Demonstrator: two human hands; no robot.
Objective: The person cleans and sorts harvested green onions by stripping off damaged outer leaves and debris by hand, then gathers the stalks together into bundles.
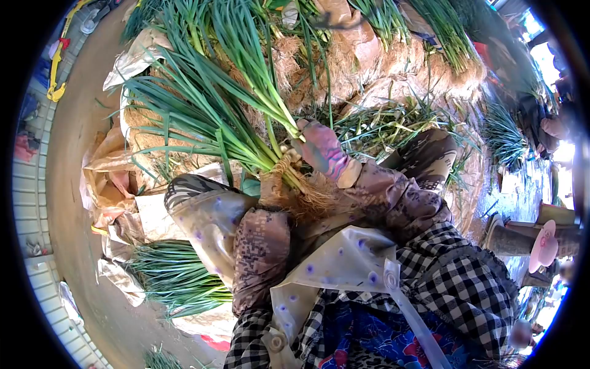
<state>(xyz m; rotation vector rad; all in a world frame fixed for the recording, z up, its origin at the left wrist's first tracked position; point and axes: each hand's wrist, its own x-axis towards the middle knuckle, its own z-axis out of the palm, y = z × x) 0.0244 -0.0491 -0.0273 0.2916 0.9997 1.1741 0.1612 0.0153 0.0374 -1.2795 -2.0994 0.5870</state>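
Observation:
A bunch of green onions [230, 126] lies across my lap, its leaves fanning to the upper left and its stringy roots [313, 200] toward me. My left hand [270, 187] is closed round the root end, its fingers mostly hidden by stalks and roots. In a patterned pink and grey glove, my right hand [322, 147] grips the white ends of several green onion stalks [267, 89], just above the bunch. Their leaves point up and away from me.
More bundled green onions [387, 24] with matted roots lie in front. Loose leaf trimmings [393, 126] are heaped beyond my right hand. Another pile of green onions [178, 277] rests to my left on sacking. A pink hat [544, 246] and people are at the far right.

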